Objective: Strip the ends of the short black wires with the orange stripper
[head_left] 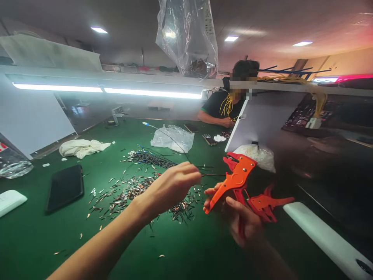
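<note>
Above the desk (pixel 35 241): right hand (pixel 241 221) grips orange stripper (pixel 237 177); left hand (pixel 171 186) pinches thin wire (pixel 212 175) just left of its jaws, over scrap pile (pixel 131 192).

Two bare hands and forearms, no gloves, no sleeves in view, no watch, rings or bands visible. Left hand (pixel 170 186) comes on a long bare forearm entering from 7 o'clock, slim wrist, fingers (pixel 190 171) slender, nails not clear at this blur. Right hand (pixel 243 221) enters from 5 o'clock, in shadow, forearm mostly lost in the dark; thumbnail short and plain, no polish seen. No clothing of the wearer shows anywhere.
</note>
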A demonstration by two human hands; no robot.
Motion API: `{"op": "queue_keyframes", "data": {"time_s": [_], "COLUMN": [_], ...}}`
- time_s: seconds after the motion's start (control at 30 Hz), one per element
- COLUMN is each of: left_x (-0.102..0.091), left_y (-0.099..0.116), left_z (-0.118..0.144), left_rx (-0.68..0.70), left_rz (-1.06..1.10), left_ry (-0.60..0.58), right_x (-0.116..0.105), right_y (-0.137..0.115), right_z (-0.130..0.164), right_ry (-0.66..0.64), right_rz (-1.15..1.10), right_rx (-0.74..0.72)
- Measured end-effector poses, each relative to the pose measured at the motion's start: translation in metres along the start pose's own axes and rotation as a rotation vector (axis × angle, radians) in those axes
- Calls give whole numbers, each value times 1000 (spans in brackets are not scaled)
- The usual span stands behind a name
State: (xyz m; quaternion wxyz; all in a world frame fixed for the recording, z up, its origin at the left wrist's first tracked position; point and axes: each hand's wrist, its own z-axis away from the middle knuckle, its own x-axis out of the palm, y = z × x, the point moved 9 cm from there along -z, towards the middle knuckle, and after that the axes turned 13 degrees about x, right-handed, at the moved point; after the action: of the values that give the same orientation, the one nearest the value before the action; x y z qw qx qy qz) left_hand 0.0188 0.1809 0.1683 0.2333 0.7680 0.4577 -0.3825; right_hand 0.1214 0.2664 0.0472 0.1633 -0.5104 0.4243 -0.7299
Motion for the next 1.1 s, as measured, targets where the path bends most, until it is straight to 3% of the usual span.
{"op": "queue_keyframes", "data": {"time_s": [0.1,0.2,0.27,0.37,0.53,0.77,0.87,0.93,1.03,1.1], "left_x": [22,25,25,26,36,44,43,39,30,34], "left_y": [5,2,1,3,4,-5,-3,-3,-17,-24], "left_z": [15,17,14,10,13,19,17,17,32,47], "left_rx": [64,66,69,83,90,41,5,-93,-425,-624], "left_rz": [-29,-78,-100,-116,-128,-90,-67,-7,141,239], "left_ry": [-191,-282,-310,-329,-339,-346,-330,-249,0,103], "right_x": [13,31,38,35,15,20,22,23,24,26], "right_y": [-4,4,14,29,29,43,40,34,24,20], "right_z": [3,11,14,14,7,4,1,0,0,1], "right_ry": [-158,-322,-361,-327,-172,-236,-236,-254,-279,-300], "right_rz": [46,171,194,176,215,84,66,61,18,-11], "right_rx": [104,177,225,316,290,378,339,316,295,287]}}
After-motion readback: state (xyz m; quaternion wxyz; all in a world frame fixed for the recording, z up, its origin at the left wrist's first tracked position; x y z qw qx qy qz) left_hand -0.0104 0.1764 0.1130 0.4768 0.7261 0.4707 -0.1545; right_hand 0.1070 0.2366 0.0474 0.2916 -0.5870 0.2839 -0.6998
